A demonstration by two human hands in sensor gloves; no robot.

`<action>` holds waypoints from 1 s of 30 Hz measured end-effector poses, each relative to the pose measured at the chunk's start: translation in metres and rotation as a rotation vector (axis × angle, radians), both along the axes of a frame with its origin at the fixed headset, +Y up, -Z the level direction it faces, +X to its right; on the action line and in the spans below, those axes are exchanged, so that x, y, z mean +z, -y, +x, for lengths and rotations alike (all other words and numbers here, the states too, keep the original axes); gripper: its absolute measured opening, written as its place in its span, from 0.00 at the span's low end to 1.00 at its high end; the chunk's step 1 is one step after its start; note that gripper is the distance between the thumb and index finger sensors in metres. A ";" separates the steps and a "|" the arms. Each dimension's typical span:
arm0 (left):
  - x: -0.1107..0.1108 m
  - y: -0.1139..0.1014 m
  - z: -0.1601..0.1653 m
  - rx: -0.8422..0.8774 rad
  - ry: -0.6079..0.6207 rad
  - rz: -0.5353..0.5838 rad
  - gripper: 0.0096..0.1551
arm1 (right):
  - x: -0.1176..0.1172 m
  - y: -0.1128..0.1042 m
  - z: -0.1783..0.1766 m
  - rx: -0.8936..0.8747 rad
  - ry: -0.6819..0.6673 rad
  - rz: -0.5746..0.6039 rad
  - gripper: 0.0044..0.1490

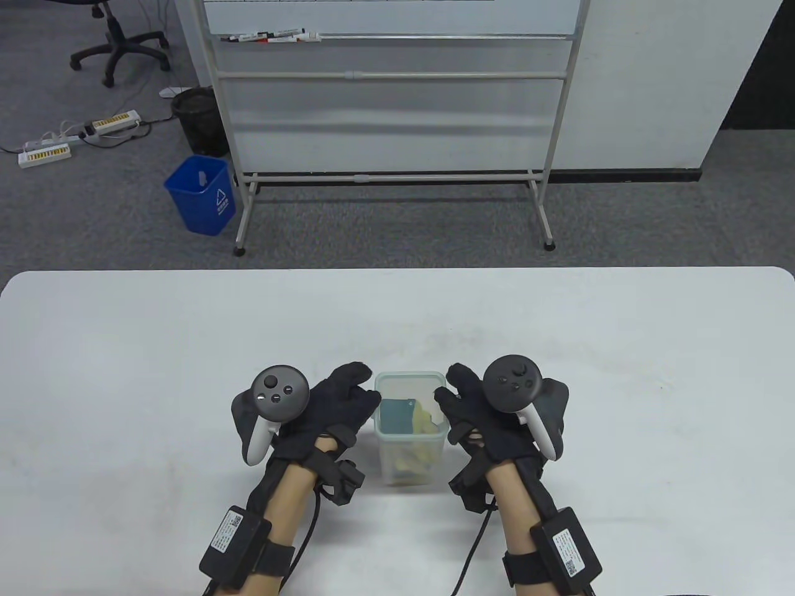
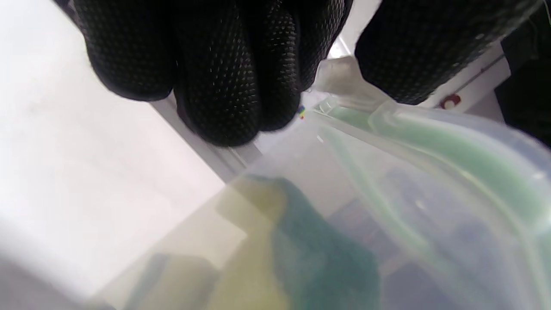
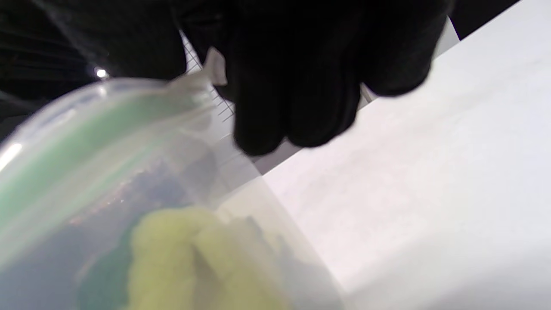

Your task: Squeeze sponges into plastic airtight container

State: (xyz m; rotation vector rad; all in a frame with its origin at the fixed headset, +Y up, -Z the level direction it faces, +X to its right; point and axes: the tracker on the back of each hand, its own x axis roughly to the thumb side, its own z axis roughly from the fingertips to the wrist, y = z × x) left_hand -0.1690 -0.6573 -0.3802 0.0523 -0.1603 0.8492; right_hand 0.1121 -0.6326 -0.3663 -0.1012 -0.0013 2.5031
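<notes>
Translucent container (image 1: 410, 462) (green-rimmed) holds sponges (image 1: 407, 416).

Both wrist views were blurred close-ups: the clear plastic airtight container (image 2: 430, 206) and the yellow-and-green sponges (image 3: 181, 258) inside ran past the bottom edges. The black-gloved fingers (image 2: 224, 86) were cropped at the top.

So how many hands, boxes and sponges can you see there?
Hands: 2, left hand and right hand
Container: 1
Sponges: at least 2, a green-faced one and a yellow one; the exact count is unclear
Total: at least 5
</notes>
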 end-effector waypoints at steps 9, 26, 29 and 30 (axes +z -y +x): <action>0.010 -0.015 0.006 -0.194 -0.069 0.149 0.25 | 0.012 -0.014 -0.019 0.302 0.055 0.168 0.45; 0.008 -0.011 0.007 -0.150 -0.046 0.096 0.24 | 0.009 -0.011 -0.019 0.257 0.051 0.079 0.33; 0.008 -0.010 0.007 -0.123 -0.042 0.080 0.24 | 0.008 -0.010 -0.018 0.237 0.036 0.086 0.33; 0.007 -0.009 0.007 -0.116 -0.033 0.068 0.25 | 0.008 -0.010 -0.016 0.211 0.040 0.098 0.33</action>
